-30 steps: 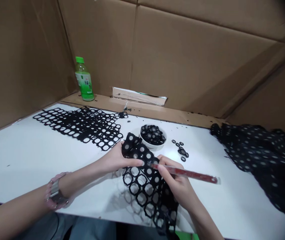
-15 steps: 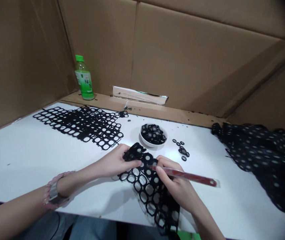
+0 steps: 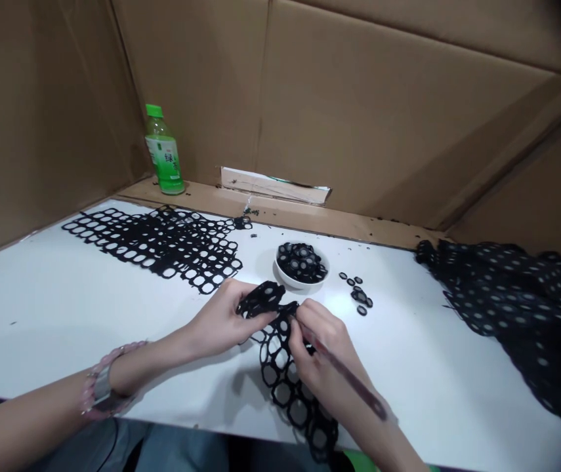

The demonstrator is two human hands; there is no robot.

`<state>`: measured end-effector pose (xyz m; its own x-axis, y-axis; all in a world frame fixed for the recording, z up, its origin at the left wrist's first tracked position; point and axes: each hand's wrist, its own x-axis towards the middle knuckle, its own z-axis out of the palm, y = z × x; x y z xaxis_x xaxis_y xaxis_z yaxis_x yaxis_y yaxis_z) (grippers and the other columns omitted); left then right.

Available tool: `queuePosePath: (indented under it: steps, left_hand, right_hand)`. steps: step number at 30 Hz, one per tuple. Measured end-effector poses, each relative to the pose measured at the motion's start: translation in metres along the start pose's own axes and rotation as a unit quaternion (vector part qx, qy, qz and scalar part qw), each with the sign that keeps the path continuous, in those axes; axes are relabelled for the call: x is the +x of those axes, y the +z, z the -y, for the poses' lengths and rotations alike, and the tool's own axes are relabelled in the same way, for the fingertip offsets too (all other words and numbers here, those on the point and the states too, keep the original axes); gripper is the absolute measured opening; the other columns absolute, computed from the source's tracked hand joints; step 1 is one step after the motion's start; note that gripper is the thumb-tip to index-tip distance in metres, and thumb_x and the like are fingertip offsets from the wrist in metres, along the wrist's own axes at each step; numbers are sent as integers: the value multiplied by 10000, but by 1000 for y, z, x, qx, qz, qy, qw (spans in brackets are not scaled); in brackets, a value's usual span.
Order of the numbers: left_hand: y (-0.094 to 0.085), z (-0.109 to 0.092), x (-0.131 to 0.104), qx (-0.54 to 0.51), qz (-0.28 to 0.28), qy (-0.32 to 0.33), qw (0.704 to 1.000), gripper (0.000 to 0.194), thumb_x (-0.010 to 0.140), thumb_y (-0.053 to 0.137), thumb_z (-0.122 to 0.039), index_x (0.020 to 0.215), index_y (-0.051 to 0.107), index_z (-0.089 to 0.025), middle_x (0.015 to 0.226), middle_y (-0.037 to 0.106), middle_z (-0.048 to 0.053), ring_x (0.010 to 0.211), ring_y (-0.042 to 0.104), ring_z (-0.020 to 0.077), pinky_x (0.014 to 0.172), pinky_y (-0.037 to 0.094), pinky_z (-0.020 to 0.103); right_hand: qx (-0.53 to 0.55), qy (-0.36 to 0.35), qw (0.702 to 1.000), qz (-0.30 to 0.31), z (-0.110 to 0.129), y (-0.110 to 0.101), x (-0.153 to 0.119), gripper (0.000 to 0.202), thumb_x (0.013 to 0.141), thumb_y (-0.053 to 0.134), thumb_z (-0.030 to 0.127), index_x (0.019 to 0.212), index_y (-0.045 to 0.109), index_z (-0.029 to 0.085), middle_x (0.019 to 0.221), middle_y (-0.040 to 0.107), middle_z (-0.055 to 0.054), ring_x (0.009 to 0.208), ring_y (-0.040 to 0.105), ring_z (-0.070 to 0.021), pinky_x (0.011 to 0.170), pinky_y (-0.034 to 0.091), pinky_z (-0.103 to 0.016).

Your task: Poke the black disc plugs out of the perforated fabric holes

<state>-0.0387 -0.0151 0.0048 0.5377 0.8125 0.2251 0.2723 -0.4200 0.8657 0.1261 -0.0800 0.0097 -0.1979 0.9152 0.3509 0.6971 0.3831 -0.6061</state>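
My left hand [image 3: 221,318] is closed on the folded upper end of a black rubber sheet [image 3: 280,393] full of round holes and rings. The sheet hangs down over the table's front edge. My right hand [image 3: 327,341] grips a slim dark-red tool [image 3: 353,380] with a hole near its back end; its tip is hidden by the fingers. Those fingers also touch the sheet close to the left thumb. Just beyond the hands stands a white bowl [image 3: 301,284] heaped with black rings [image 3: 302,261]. Several loose black rings [image 3: 359,296] lie to its right.
A flattened black holed sheet [image 3: 162,242] lies at the left of the white table [image 3: 88,328]. At the right is a large heap of black ringed sheets [image 3: 511,314]. A green drink bottle [image 3: 165,157] stands at the back by the cardboard wall [image 3: 383,118].
My right hand has moved left against the sheet and turned, so the red tool now points back along the forearm. The left hand has shifted slightly left with the sheet's folded end.
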Motion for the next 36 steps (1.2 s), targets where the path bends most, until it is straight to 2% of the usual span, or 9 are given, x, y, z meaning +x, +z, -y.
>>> queuePosePath:
  steps: [3, 6, 11, 17, 22, 25, 28, 31, 36]
  left_hand:
    - [-1, 2, -1, 2, 2, 16, 1000, 351, 779, 584, -285, 508, 397, -165, 508, 328, -59, 490, 314, 76, 474, 282, 198]
    - [-1, 3, 0, -5, -48, -30, 998, 294, 711, 636, -315, 533, 451, -170, 522, 417, -47, 526, 410, 103, 491, 337, 204]
    - [-2, -1, 7, -85, -102, -155, 979, 229, 632, 669, -373, 683, 593, -163, 673, 639, 13, 677, 582, 185, 629, 478, 280]
    - [-3, -8, 10, -120, -38, -161, 979, 219, 698, 616, -355, 590, 602, -166, 587, 644, 8, 624, 605, 182, 625, 498, 287]
    - [0, -4, 8, -147, 13, -163, 975, 167, 660, 680, -309, 721, 647, -156, 720, 691, 14, 716, 629, 188, 657, 502, 279]
    - [4, 5, 9, -182, 46, -166, 968, 261, 594, 751, -264, 804, 645, -151, 789, 700, 12, 738, 631, 180, 669, 497, 272]
    - [6, 11, 11, -212, 38, -185, 959, 298, 563, 782, -244, 799, 636, -137, 733, 684, 5, 678, 619, 164, 632, 481, 259]
    - [4, 9, 11, -277, 47, -203, 938, 290, 557, 791, -213, 793, 644, -129, 730, 683, 8, 691, 622, 158, 660, 478, 250]
    - [1, 3, 8, -365, 161, -258, 880, 324, 539, 807, -224, 815, 671, -124, 714, 686, 21, 656, 613, 147, 625, 473, 236]
  right_hand:
    - [-50, -18, 998, -23, 3, 9, 1, 255, 804, 386, 47, 670, 263, 225, 694, 406, -19, 669, 433, -178, 582, 317, -286]
    - [-44, -17, 998, -30, 2, 7, 4, 257, 817, 395, 55, 667, 272, 223, 696, 401, -13, 667, 426, -174, 584, 306, -286]
    - [176, 53, 983, 24, -11, -19, 2, 292, 936, 399, 260, 653, 351, 210, 709, 435, 11, 674, 434, -142, 628, 328, -262]
    - [231, 104, 967, 34, -20, -21, -11, 339, 939, 410, 326, 632, 322, 211, 640, 345, 41, 614, 350, -128, 581, 271, -260]
    - [229, 102, 968, 27, -21, -18, -12, 336, 936, 408, 309, 628, 314, 211, 635, 323, 44, 597, 322, -127, 567, 252, -263]
    - [233, 102, 966, 34, -23, -19, -12, 337, 933, 416, 329, 630, 329, 210, 639, 331, 42, 608, 334, -129, 580, 264, -260]
    - [238, 100, 966, 31, -26, -19, -13, 336, 930, 426, 333, 630, 338, 210, 634, 342, 42, 611, 350, -129, 585, 276, -256]
    - [246, 95, 964, 27, -27, -20, -13, 339, 932, 427, 336, 629, 342, 210, 630, 348, 44, 609, 354, -128, 580, 280, -254]
    - [241, 80, 967, 33, -26, -22, -15, 349, 932, 430, 340, 622, 332, 211, 610, 319, 51, 587, 349, -125, 582, 290, -258]
